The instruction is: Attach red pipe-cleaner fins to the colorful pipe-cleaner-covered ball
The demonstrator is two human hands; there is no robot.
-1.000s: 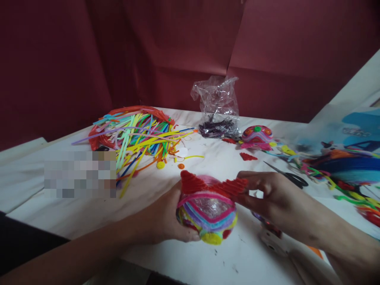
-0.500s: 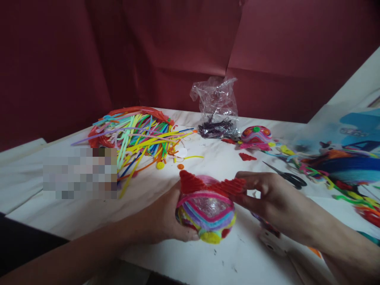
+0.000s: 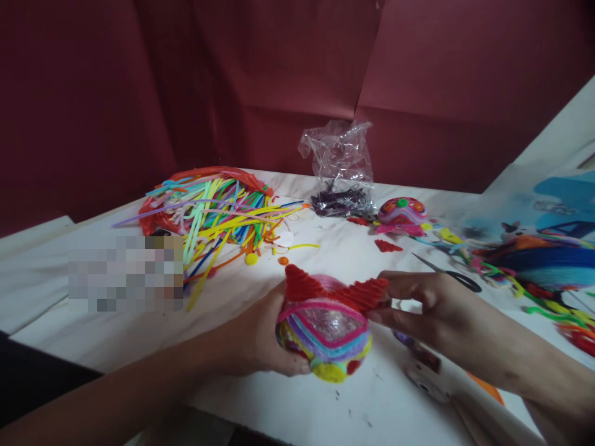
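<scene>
A dark red paper wall (image 3: 279, 74) stands behind a white table (image 3: 116, 334). No words can be read anywhere; a patch at the left of the table is blurred out.

Near the middle of the table, the left hand (image 3: 260, 337) holds a round ball wrapped in pipe cleaners (image 3: 325, 334). The ball has bands of pink, purple, blue and yellow around a shiny clear window, with two red pointy ears on top. The left fingers curl around the ball's side and bottom, closed tight on it. The right hand (image 3: 427, 310) is at 3 o'clock from the ball. Its thumb and first fingers pinch the tip of the right red ear (image 3: 367, 292); the other fingers are bent loosely.

At 10 o'clock from the ball lies a big pile of pipe cleaners (image 3: 214, 210) in yellow, green, red and blue. A few small round coils (image 3: 251, 258) lie just beside the pile. At 12 o'clock sits a crinkly clear plastic bag (image 3: 341, 167) with dark little bits inside, maybe beads. At 1 o'clock is a second wrapped ball (image 3: 402, 214), pink with colored dots. A small red piece (image 3: 388, 246) lies near it. Black scissors (image 3: 453, 275) lie just behind the right hand. At 3 o'clock, far right, is a picture sheet in blue (image 3: 553, 204) with more pipe cleaners (image 3: 548, 260) lying on it.
</scene>
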